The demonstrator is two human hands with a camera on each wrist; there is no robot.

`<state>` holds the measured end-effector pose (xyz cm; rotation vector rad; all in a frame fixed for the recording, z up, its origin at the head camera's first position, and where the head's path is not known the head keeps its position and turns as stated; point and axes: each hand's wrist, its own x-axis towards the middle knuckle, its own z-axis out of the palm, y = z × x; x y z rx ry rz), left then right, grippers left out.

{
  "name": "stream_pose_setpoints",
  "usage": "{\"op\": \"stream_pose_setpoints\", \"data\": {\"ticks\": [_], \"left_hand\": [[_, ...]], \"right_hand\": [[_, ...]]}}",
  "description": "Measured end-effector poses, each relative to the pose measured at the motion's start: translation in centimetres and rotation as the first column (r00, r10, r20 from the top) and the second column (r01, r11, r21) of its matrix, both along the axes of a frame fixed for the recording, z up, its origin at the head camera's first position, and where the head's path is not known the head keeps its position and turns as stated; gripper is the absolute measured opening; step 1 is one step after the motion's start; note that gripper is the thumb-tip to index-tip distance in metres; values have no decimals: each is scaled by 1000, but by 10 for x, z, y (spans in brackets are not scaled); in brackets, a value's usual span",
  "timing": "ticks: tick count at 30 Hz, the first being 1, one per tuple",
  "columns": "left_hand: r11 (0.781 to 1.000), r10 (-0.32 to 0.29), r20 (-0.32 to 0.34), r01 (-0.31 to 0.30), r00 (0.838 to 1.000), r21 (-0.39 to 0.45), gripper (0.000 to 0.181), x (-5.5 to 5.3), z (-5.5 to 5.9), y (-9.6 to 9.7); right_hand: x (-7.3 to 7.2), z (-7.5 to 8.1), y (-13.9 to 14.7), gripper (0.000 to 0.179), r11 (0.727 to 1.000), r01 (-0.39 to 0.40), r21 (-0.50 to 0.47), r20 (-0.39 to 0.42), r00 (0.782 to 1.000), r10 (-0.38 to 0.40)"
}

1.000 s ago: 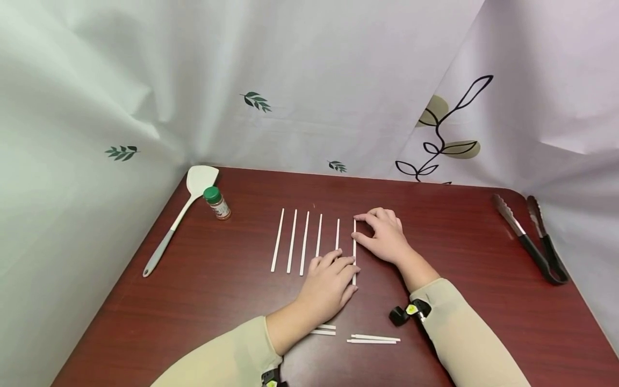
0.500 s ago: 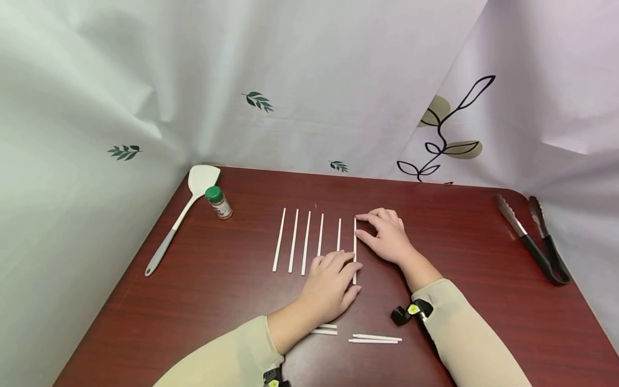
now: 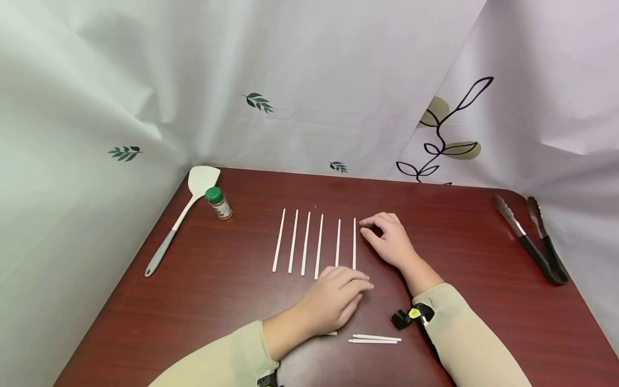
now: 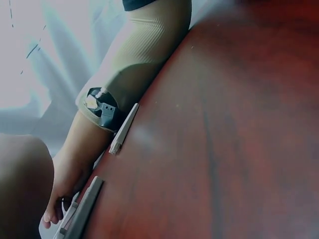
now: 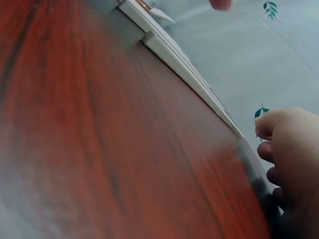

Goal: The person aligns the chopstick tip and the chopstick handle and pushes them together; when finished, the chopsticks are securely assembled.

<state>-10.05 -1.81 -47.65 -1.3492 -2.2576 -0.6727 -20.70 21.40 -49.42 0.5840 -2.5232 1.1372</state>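
Note:
Several thin white sticks lie side by side on the table, roughly parallel, in the head view. The rightmost stick stands a little apart from my right hand, whose fingers bend loosely around nothing. Over the near ends of the two rightmost sticks hovers my left hand, fingers relaxed and holding nothing; it hides those ends. Two more sticks lie crosswise nearer the front. A stick's end pokes out beneath my left wrist. The right wrist view shows sticks left of my curved fingers.
On the left lie a white spatula with a grey handle and a green-capped spice jar. Black-handled tongs rest at the right edge. A pale curtain borders the dark red table.
Both hands have let go of the rightmost stick. The left hand has drawn back toward the front, and the right hand has shifted slightly right. The sticks in the row stay put.

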Motion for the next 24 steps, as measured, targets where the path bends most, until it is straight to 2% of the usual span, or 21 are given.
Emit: {"op": "stream_pose_setpoints", "data": {"ticks": [3,8,19,24], "left_hand": [[999,-49,4,49,999,9,24,2,0,-3],[995,-92,-19,93,996,38,22,3,0,-4],[991,-121,-44,123,992,57,20,2,-3,-12],[989,-123,-24,125,992,86,19,4,-4,-20]], "right_hand": [[3,0,0,14,1000,3,-15,-24,1000,-4],[10,0,2,11,999,10,-32,-55,998,-12],[28,-3,6,9,999,-9,-32,-89,996,7],[40,-2,10,11,999,-34,-38,-115,993,30]]}}
